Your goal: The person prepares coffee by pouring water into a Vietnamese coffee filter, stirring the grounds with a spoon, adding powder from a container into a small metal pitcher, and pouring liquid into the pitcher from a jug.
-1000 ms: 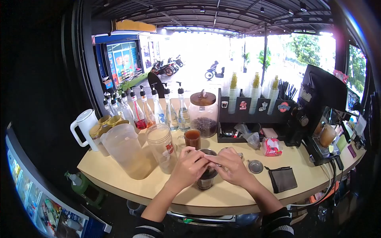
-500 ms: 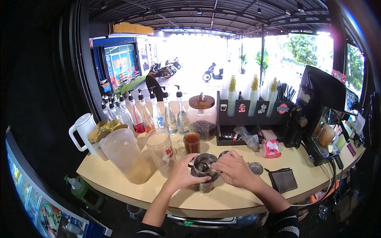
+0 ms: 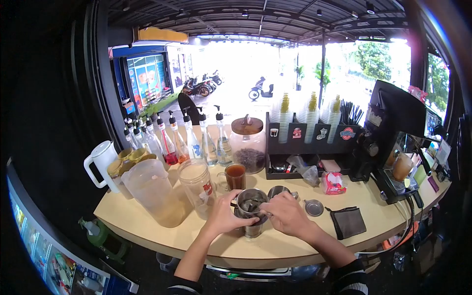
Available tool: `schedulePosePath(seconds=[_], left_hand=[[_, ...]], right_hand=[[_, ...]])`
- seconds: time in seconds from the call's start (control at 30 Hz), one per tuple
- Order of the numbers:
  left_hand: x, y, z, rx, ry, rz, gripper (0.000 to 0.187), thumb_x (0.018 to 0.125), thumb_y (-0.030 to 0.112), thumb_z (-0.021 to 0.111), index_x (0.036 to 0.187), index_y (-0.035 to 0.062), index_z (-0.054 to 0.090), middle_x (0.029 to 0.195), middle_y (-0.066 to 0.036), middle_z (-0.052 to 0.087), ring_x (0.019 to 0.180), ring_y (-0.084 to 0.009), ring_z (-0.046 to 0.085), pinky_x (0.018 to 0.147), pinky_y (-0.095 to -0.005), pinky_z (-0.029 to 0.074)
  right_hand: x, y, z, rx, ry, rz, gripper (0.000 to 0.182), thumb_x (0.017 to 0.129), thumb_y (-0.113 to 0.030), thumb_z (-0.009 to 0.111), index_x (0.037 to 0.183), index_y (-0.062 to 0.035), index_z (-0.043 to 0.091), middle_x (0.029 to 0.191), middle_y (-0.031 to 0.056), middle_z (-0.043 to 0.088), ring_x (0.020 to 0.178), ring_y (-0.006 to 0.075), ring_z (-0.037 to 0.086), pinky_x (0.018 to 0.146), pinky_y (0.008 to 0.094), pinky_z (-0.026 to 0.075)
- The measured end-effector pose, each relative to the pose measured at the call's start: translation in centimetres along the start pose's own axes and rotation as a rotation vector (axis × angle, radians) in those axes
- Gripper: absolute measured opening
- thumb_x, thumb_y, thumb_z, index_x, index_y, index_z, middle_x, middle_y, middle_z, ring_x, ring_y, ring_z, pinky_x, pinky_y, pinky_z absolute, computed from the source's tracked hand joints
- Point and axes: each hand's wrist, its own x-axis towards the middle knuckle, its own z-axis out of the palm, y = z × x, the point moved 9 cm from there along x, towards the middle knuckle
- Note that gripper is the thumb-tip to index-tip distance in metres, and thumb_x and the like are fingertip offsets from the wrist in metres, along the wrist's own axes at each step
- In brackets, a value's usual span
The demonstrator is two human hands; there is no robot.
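My left hand (image 3: 227, 216) is closed round the side of a metal drip filter (image 3: 244, 196), thumb across its front. The filter sits upright on a small clear glass (image 3: 253, 231) near the counter's front edge. My right hand (image 3: 286, 212) is pinched at the filter's right rim on what looks like a spoon (image 3: 256, 206), which dips inside; its handle is mostly hidden by the fingers. Behind the right hand stands another metal cup (image 3: 279, 190). A round metal lid (image 3: 313, 207) lies to the right. Just behind the filter is a glass mug of brown drink (image 3: 235, 178).
On the left stand a cloudy plastic pitcher (image 3: 152, 191), a clear jar (image 3: 196, 184), a white jug (image 3: 103, 164) and several pump bottles (image 3: 194, 142). A lidded jar (image 3: 247, 147), black cup organiser (image 3: 314, 142), folded dark cloth (image 3: 348, 222) and espresso machine (image 3: 393, 147) stand rightward.
My right hand has shifted slightly at the filter's rim, and the spoon has moved inside it. More of the metal cup behind shows. My left hand keeps its hold.
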Motion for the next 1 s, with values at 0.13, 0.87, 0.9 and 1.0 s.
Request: schedulePosePath(seconds=[0.13,0.87,0.9,1.0], left_hand=[[-0.1,0.0,0.1,-0.007,0.013,0.004,0.074,0.054,0.043,0.086,0.110,0.0017,0.059,0.100,-0.015,0.066,0.093,-0.0294,0.064,0.086,-0.0374,0.048],[1.2,3.5,-2.9,0.022,0.258,0.192,0.075,0.051,0.020,0.085,0.114,0.0062,0.048,0.112,-0.012,0.054,0.108,-0.0300,0.055,0.093,-0.0391,0.044],[1.2,3.5,-3.2,-0.014,0.289,0.242,0.075,0.051,0.017,0.084,0.115,0.0055,0.048,0.115,-0.012,0.051,0.110,-0.0299,0.053,0.095,-0.0391,0.043],[1.2,3.3,-3.4,-0.040,0.280,0.309,0.075,0.052,0.015,0.084,0.118,0.0053,0.047,0.116,-0.012,0.050,0.110,-0.0292,0.052,0.096,-0.0387,0.043]], right_hand=[[-0.4,1.4,0.3,0.330,0.097,0.228,0.011,0.085,-0.005,0.063,0.096,-0.0036,0.065,0.075,0.0087,0.059,0.070,0.0261,0.056,0.067,0.0360,0.043],[4.4,1.2,-3.2,0.415,0.146,0.300,0.014,0.084,-0.008,0.065,0.096,-0.0004,0.066,0.084,0.0139,0.065,0.073,0.0256,0.063,0.066,0.0331,0.049],[4.6,0.8,-3.2,0.438,0.132,0.254,0.014,0.084,-0.009,0.066,0.095,-0.0004,0.066,0.084,0.0134,0.065,0.073,0.0255,0.064,0.067,0.0325,0.049],[4.2,0.4,-2.2,0.450,0.038,0.249,0.013,0.084,-0.008,0.066,0.094,-0.0001,0.065,0.084,0.0133,0.065,0.074,0.0258,0.064,0.068,0.0324,0.049]])
